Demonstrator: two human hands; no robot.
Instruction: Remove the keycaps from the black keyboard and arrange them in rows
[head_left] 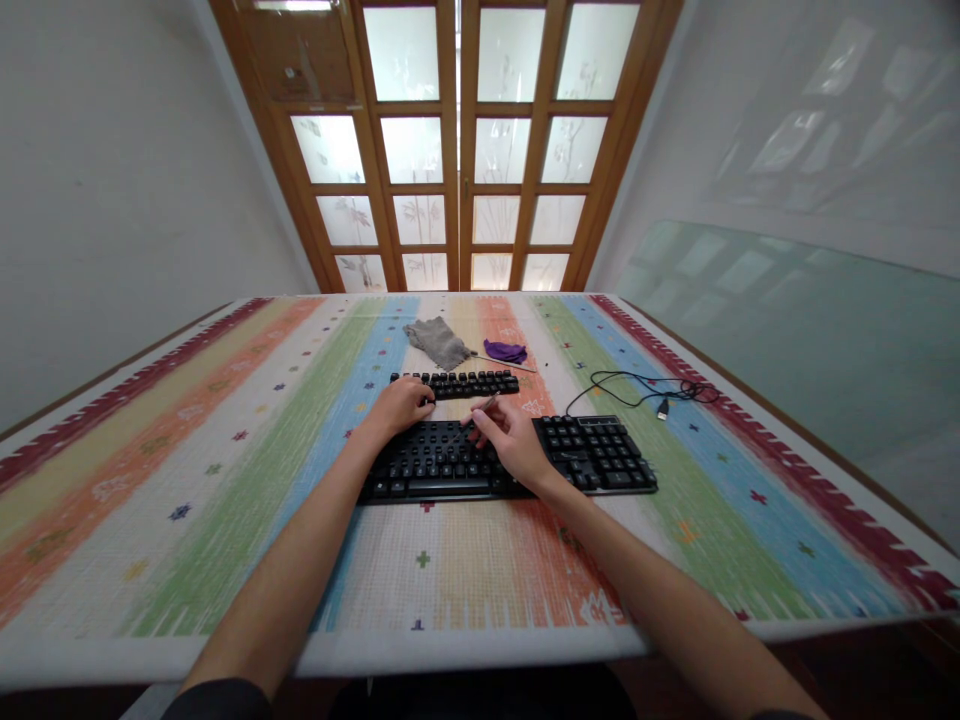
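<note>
A black keyboard lies in front of me. Many of its upper-left keys show only small bare mounts, while the number pad on the right has its caps. Behind it, loose black keycaps stand in rows. My left hand rests at the keyboard's upper-left edge, beside these rows, fingers curled together around something small and dark that I cannot make out. Over the bare mounts, my right hand pinches a thin pen-like tool that slants down toward the keyboard; its tip is hard to see.
A grey knitted cloth and a crumpled purple cloth lie behind the keycaps, with a thin rod nearby. A coiled black cable with a USB plug lies at the right. A striped cloth covers the table.
</note>
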